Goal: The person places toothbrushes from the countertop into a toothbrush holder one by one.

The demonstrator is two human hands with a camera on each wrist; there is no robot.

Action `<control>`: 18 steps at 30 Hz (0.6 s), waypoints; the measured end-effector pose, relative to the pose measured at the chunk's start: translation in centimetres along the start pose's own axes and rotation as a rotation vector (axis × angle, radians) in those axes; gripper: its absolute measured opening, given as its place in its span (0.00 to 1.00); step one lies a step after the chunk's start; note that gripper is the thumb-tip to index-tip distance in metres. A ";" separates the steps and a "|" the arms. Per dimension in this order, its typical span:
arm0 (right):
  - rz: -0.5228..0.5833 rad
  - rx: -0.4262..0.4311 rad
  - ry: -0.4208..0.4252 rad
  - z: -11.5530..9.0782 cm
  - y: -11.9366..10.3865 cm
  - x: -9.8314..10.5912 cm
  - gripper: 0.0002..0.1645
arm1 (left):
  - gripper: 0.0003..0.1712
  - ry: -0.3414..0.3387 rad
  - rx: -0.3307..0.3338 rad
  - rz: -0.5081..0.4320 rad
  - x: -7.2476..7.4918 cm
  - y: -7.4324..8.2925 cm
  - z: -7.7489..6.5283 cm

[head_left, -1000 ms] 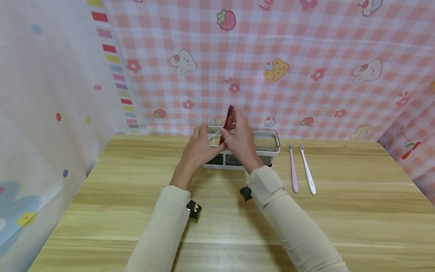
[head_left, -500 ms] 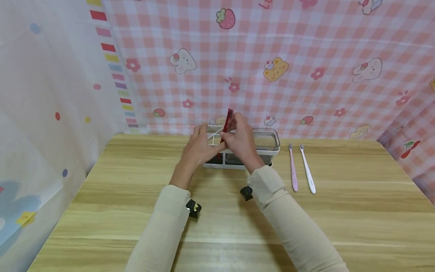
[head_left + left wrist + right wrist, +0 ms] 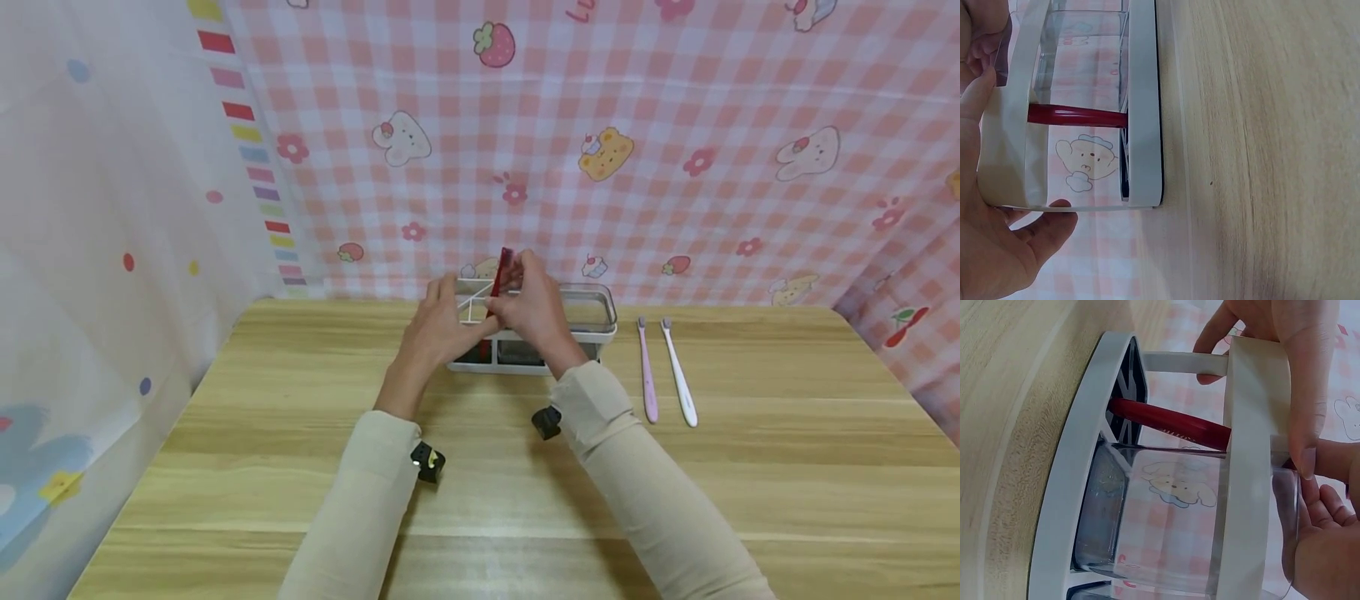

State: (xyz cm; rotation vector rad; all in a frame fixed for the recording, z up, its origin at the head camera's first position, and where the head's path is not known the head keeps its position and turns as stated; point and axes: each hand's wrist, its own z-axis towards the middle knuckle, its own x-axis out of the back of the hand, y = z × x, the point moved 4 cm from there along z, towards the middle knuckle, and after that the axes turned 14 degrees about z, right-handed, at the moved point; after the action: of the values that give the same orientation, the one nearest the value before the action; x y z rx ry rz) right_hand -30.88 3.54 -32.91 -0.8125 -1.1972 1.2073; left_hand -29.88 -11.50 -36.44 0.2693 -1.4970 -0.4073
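Observation:
A white toothbrush holder [image 3: 592, 337] with clear plastic cups stands at the back of the table. My left hand [image 3: 435, 329] grips the left end of its upper frame, thumb along the front and fingers round the side. My right hand [image 3: 536, 312] pinches a red toothbrush [image 3: 503, 265] above the holder, brush head up. Below the upper frame, the red handle [image 3: 1169, 423] slants down through the left section, beside a clear cup [image 3: 1172, 512]. In the left wrist view, the handle's lower end [image 3: 1079, 116] is at the bottom frame. My right fingertips are partly hidden behind the holder.
To the right of the holder, a pink toothbrush [image 3: 647, 375] and a white toothbrush [image 3: 679, 375] lie side by side on the wooden table [image 3: 787, 467]. A pink checked cloth [image 3: 675, 217] hangs close behind the holder.
The red toothbrush has moved down into the holder, its handle now showing below the upper frame. My right hand has lowered slightly with it; my left hand stays in place.

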 end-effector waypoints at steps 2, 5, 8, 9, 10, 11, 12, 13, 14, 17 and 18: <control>0.017 -0.002 -0.002 0.0 0.1 0.0 0.28 | 0.64 -0.004 0.001 0.001 0.0 0.0 0.0; 0.031 0.006 -0.001 0.0 0.2 0.1 0.28 | 0.64 -0.007 -0.001 0.003 -0.1 0.0 -0.1; 0.039 0.017 -0.005 -0.1 0.3 0.1 0.26 | 0.65 -0.006 -0.003 -0.002 -0.1 0.0 -0.1; 0.032 0.028 -0.007 -0.2 0.3 0.1 0.25 | 0.65 -0.005 -0.002 -0.004 -0.1 0.0 -0.1; 0.028 0.040 -0.009 -0.3 0.3 0.2 0.24 | 0.66 -0.003 -0.002 -0.006 -0.1 0.0 -0.1; 0.020 0.052 -0.011 -0.4 0.3 0.2 0.23 | 0.66 -0.001 -0.002 -0.009 -0.1 0.0 -0.2; 0.013 0.069 -0.014 -0.5 0.2 0.3 0.22 | 0.66 0.001 -0.003 -0.010 -0.1 0.0 -0.2; 0.003 0.089 -0.018 -0.6 0.2 0.3 0.21 | 0.66 0.005 -0.006 -0.010 -0.1 0.0 -0.1; -0.008 0.105 -0.021 -0.7 0.2 0.4 0.21 | 0.67 0.006 -0.007 -0.010 -0.1 0.0 -0.1; -0.052 0.131 -0.040 -1.0 0.2 0.7 0.22 | 0.67 0.010 -0.012 -0.008 0.0 0.0 -0.1; -0.067 0.135 -0.051 -1.1 0.2 0.7 0.23 | 0.67 0.010 -0.012 -0.007 0.0 0.0 -0.1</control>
State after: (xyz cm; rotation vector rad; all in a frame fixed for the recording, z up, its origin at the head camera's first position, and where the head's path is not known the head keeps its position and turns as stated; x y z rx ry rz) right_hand -29.94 4.43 -33.16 -0.6402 -1.1618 1.2456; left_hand -29.79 -11.53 -36.43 0.2670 -1.4839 -0.4197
